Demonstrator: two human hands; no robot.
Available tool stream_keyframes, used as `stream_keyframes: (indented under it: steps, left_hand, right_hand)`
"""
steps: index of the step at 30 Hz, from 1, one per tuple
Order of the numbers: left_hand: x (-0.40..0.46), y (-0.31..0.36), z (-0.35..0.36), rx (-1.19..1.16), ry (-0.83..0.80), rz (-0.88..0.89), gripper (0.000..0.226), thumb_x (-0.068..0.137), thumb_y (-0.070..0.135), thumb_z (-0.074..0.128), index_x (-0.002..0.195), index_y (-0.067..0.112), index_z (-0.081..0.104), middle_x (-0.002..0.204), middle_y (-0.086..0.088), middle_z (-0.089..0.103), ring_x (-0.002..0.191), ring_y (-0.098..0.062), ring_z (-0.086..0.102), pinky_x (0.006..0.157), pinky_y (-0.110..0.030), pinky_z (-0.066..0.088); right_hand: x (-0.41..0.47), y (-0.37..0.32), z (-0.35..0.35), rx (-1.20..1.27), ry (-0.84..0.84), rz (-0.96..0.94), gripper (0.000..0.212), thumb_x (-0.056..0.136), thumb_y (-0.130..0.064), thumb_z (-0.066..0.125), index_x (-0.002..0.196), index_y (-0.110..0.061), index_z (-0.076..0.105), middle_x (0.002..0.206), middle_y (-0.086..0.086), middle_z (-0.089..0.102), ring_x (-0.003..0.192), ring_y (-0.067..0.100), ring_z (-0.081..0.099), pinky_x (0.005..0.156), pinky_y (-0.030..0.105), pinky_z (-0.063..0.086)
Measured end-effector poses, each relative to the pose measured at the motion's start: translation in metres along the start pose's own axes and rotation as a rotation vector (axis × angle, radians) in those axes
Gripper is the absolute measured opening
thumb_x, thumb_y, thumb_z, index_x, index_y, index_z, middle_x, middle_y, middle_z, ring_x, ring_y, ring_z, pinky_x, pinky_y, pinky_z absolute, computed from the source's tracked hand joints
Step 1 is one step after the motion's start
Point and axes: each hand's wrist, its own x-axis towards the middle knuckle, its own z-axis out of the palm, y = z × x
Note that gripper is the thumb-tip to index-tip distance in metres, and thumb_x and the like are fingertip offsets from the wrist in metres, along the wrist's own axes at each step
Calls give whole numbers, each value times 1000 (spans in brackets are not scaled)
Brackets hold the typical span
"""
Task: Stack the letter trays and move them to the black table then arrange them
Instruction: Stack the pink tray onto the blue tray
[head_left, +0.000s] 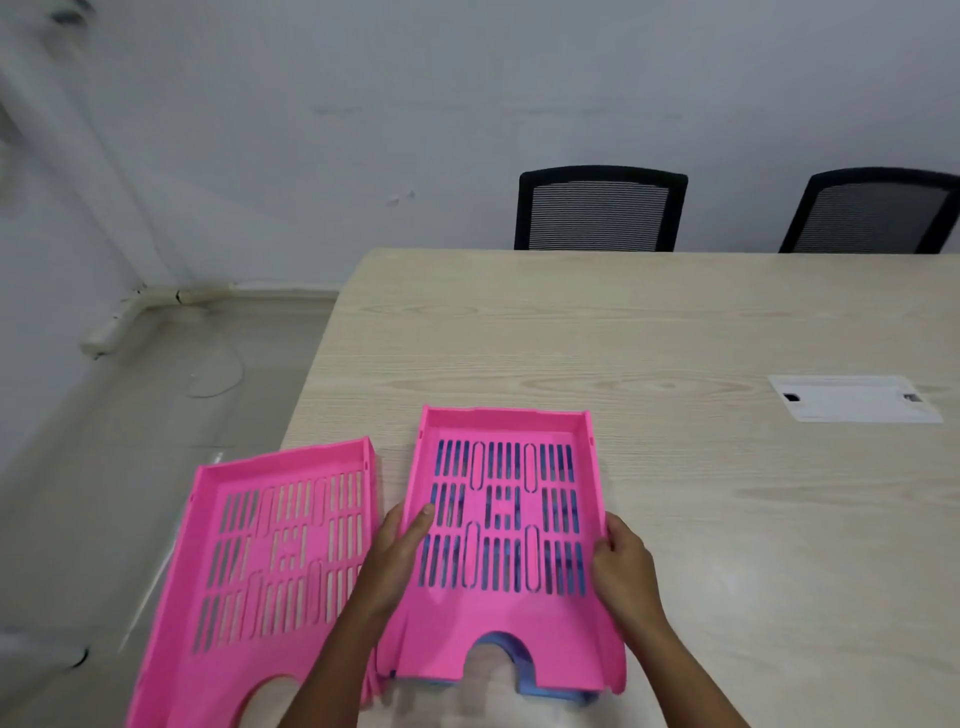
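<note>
Both hands, left (402, 551) and right (621, 564), gripped the pink tray (511, 618) by its sides, fingers curled closed, atop a blue tray (545, 688).

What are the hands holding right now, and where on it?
Both hands grip the pink tray stacked on a blue tray: the left hand on its left side wall, the right hand on its right side wall.

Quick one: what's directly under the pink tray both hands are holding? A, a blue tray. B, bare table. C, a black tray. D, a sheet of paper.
A: blue shows through the slots of the held pink tray and a blue tray edge pokes out at its front notch.
</note>
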Motion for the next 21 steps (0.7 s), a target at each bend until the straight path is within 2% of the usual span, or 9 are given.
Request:
stream_keyframes:
  steps: [5,8,10,13,15,17,19,21]
  left_hand:
    - [-2,-2,15,11,3,14,77,93,57,49,157,21,25,165,-7,28,148,-30,32,116,-54,29]
    - [-7,1,27,-15,-14,30,81,92,59,51,158,21,22,165,-5,27,148,-28,31,118,-55,29]
    - [-9,2,36,-43,-43,43,80,93,55,53,158,20,22,165,-3,27,147,-22,33,118,-49,28]
    - [-14,7,47,-42,-78,92,76,89,58,55,153,23,35,156,0,42,128,-10,43,108,-33,32]
    - [-16,9,50,-45,-68,89,74,89,58,56,152,24,36,154,2,43,127,-9,44,108,-34,33]
    - [-19,7,53,-34,-53,78,66,96,47,55,153,23,34,154,0,43,123,-5,39,107,-34,32]
    - [-24,2,58,0,-31,85,66,96,43,56,154,22,32,156,-2,42,124,-5,38,104,-30,29]
    - [-30,0,64,18,-14,91,70,95,44,57,155,21,29,158,-2,40,136,-11,41,104,-27,27]
  right_hand:
    - [2,1,-16,11,-46,19,40,97,0,35,110,-22,66,97,-2,73,84,11,69,60,20,50]
    - [14,0,-33,-9,-55,35,41,96,0,36,108,-22,68,95,-1,75,84,14,71,65,27,55]
    - [23,1,-44,-30,-30,33,43,93,1,37,109,-19,71,97,3,76,85,18,71,72,34,57]
    - [28,4,-55,-28,-13,40,44,92,2,37,108,-18,72,95,3,76,82,16,70,65,29,53]
    - [31,7,-58,-23,-21,35,45,93,2,36,109,-18,72,94,1,75,84,18,71,69,32,56]
    - [33,10,-59,-28,-40,32,46,92,2,35,112,-17,72,96,1,76,86,19,71,73,34,57]
    - [33,13,-59,-45,-55,21,47,92,3,35,115,-17,71,96,1,75,85,14,70,68,29,54]
    - [36,14,-64,-59,-64,10,47,92,4,35,116,-17,70,96,0,74,85,11,68,65,26,52]
